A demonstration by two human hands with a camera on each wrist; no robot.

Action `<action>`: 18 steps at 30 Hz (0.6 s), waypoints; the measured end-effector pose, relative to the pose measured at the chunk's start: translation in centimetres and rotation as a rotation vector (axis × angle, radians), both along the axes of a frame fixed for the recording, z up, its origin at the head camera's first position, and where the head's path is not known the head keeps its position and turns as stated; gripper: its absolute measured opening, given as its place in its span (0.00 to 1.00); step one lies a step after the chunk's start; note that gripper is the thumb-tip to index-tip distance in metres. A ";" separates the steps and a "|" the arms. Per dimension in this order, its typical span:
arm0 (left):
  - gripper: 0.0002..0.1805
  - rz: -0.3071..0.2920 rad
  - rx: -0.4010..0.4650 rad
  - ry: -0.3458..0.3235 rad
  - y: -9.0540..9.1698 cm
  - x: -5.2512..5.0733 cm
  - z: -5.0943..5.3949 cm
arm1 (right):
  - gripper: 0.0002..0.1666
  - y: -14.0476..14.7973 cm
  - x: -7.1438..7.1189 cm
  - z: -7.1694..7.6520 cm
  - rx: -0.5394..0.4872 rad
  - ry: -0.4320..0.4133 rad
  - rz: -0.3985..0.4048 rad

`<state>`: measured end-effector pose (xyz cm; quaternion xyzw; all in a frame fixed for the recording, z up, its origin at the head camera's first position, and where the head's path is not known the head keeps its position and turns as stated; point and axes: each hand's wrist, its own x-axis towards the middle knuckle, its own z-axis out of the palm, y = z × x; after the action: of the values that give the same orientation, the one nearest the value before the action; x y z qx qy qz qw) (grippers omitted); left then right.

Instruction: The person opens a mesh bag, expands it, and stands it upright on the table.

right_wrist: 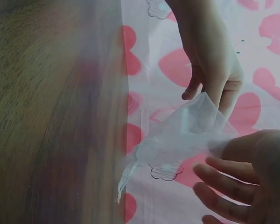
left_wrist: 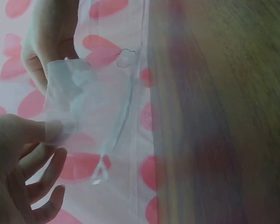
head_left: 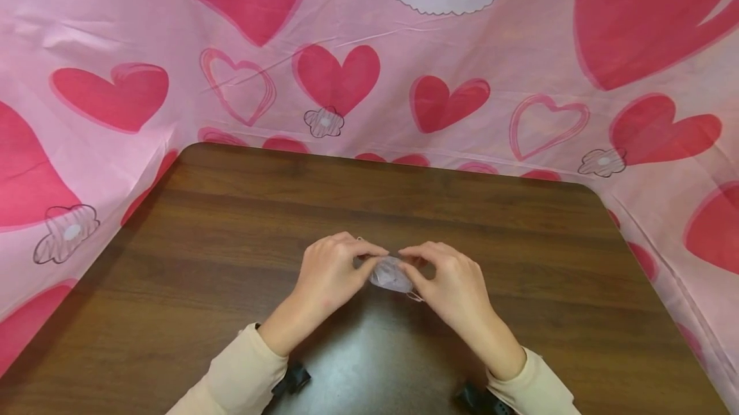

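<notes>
A small, sheer whitish drawstring bag (head_left: 391, 276) is held up between both hands over the table. My left hand (head_left: 329, 271) pinches its near edge on the left between thumb and index finger. On the right side, my right hand (head_left: 453, 277) pinches it the same way. The left wrist view shows the bag (left_wrist: 102, 102) see-through, with a looped white cord (left_wrist: 100, 170) hanging from one corner. In the right wrist view a cord (right_wrist: 125, 179) dangles from its gathered lower end. The other fingers of both hands are loosely bent, away from the bag.
Beneath the hands lies a dark brown wooden table (head_left: 260, 210) with rounded far corners. A pink cloth (head_left: 358, 11) printed with red hearts surrounds it at the back and sides. Black wrist-worn devices (head_left: 293, 379) show by the beige sleeves (head_left: 242, 367).
</notes>
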<state>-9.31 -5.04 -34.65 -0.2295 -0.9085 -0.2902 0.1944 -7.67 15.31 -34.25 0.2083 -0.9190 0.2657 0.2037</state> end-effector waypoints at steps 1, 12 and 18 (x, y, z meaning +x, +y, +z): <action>0.07 0.009 0.010 0.006 0.0 0.0 0.0 | 0.10 0.0 0.1 0.0 0.007 -0.018 0.001; 0.07 0.005 0.036 -0.051 0.0 0.0 0.0 | 0.08 0.0 -0.1 0.0 -0.001 -0.014 -0.004; 0.08 -0.036 -0.032 -0.060 0.2 0.2 0.0 | 0.10 -0.1 -0.3 0.1 -0.014 0.016 -0.022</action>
<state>-9.08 -4.82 -34.70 -0.2400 -0.9142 -0.2857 0.1582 -7.98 15.23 -34.18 0.1991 -0.9176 0.2681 0.2156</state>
